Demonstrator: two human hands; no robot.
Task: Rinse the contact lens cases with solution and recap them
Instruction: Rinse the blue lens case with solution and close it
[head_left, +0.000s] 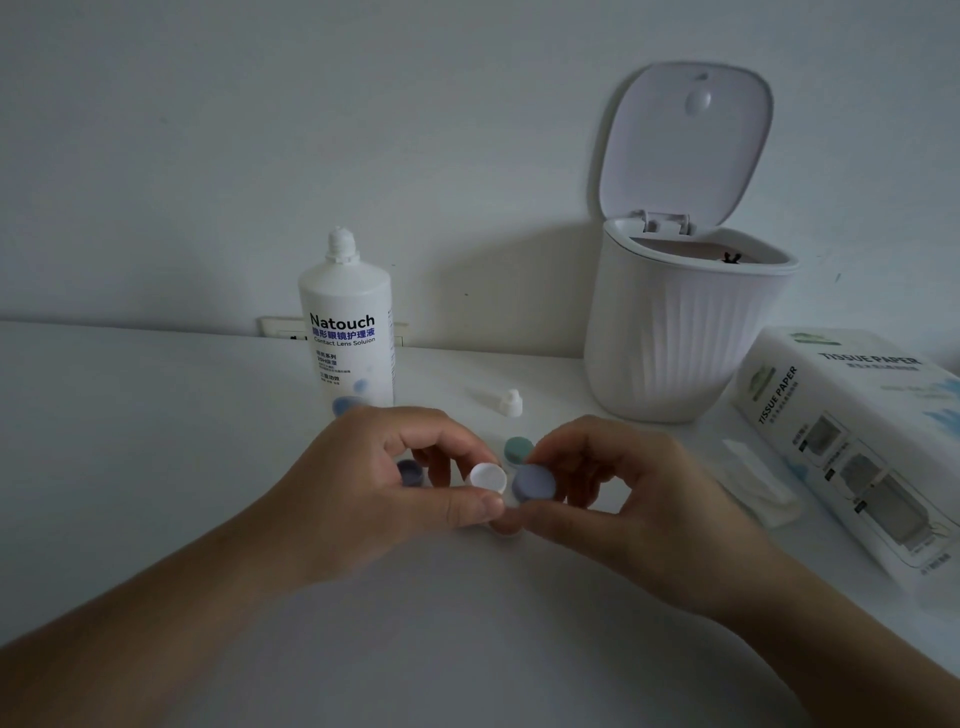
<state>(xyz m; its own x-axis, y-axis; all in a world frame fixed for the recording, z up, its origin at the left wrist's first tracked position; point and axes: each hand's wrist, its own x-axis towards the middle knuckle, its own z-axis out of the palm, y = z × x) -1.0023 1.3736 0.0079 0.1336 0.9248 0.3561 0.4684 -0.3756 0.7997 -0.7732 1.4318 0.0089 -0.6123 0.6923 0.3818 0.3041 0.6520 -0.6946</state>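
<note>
Hands are meeting above the white worktop: the left hand is pinching a small white round lens case well, open side up, while the right hand is grasping a matte blue-grey round cap just beside that well, with its flat face tilting toward the camera. Behind the hands, a second blue-grey cap and a green cap are lying on the worktop, and the uncapped white solution bottle is standing upright with its own white cap lying nearby.
</note>
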